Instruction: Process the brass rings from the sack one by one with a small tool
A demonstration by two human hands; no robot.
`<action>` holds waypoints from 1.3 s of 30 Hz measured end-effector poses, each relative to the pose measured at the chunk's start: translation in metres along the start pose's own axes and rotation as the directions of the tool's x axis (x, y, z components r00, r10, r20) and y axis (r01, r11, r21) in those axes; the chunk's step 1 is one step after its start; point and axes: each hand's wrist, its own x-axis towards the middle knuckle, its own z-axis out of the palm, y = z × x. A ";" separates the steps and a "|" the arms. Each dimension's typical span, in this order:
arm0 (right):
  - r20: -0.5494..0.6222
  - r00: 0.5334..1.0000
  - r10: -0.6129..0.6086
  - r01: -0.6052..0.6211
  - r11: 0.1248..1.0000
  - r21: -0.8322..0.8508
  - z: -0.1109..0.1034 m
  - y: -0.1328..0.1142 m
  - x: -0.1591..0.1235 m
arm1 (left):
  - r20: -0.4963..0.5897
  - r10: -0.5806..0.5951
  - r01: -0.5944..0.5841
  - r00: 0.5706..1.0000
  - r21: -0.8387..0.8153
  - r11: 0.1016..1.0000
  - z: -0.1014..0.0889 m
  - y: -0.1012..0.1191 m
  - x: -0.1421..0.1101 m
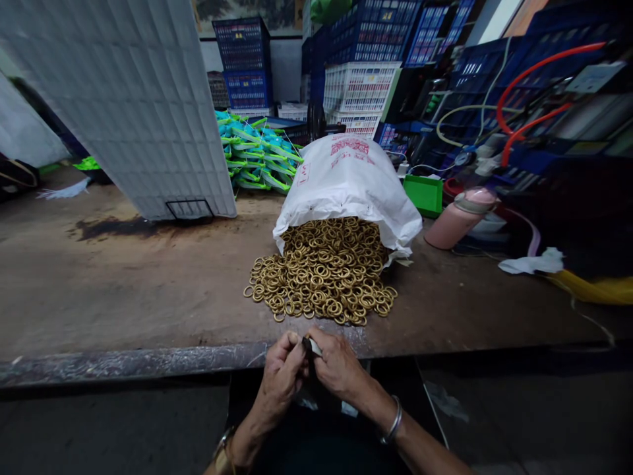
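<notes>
Meeting just over the near edge of a brown work table, a person's two bare hands are bending their fingers around something small. The right hand is gripping a pale, dark-tipped piece between thumb and fingers, and the piece is pointing toward the left hand. The left hand is pinching its thumb against its fingers at the dark end; whether it is grasping anything of its own, one cannot tell. A gold-toned watch is circling the left wrist, a silver bracelet the right.

Just beyond the hands, brass-coloured rings are lying in a heap, spilling from the mouth of a white sack printed in red. The sack is resting on its side, its mouth facing the near edge.

To the right, a pink bottle is leaning near a green tray, with an orange-red hose curving above. On the left, a tall, pale ribbed panel is standing beside a turquoise-and-lime pile. At the far side, blue crates and white crates are rising in stacks.
</notes>
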 end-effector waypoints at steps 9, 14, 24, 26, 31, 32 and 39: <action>0.025 0.995 0.097 -0.092 0.985 -0.147 -0.005 0.009 -0.001 | 0.102 0.047 -0.042 0.994 -0.052 0.998 -0.006 -0.005 -0.010; -0.129 0.983 0.130 -0.159 0.956 -0.245 -0.008 0.027 0.000 | 0.180 -0.061 0.107 0.982 -0.255 0.961 0.001 0.013 -0.016; -0.317 0.910 0.266 -0.387 0.820 -0.421 -0.022 0.036 0.021 | 0.175 -0.109 0.167 0.979 -0.359 0.918 -0.008 0.008 -0.004; -0.306 0.908 0.284 -0.402 0.796 -0.453 -0.022 0.035 0.023 | 0.188 -0.129 0.195 0.974 -0.396 0.897 -0.009 0.006 -0.003; -0.335 0.903 0.269 -0.405 0.794 -0.454 -0.022 0.036 0.027 | 0.212 -0.192 0.274 0.958 -0.482 0.833 -0.014 0.003 0.002; -0.338 0.903 0.264 -0.401 0.801 -0.444 -0.022 0.037 0.026 | 0.211 -0.196 0.278 0.958 -0.501 0.820 -0.014 0.002 0.003; -0.393 0.913 0.114 -0.262 0.900 -0.348 -0.018 0.040 0.022 | 0.176 -0.179 0.244 0.968 -0.492 0.835 -0.008 0.005 0.013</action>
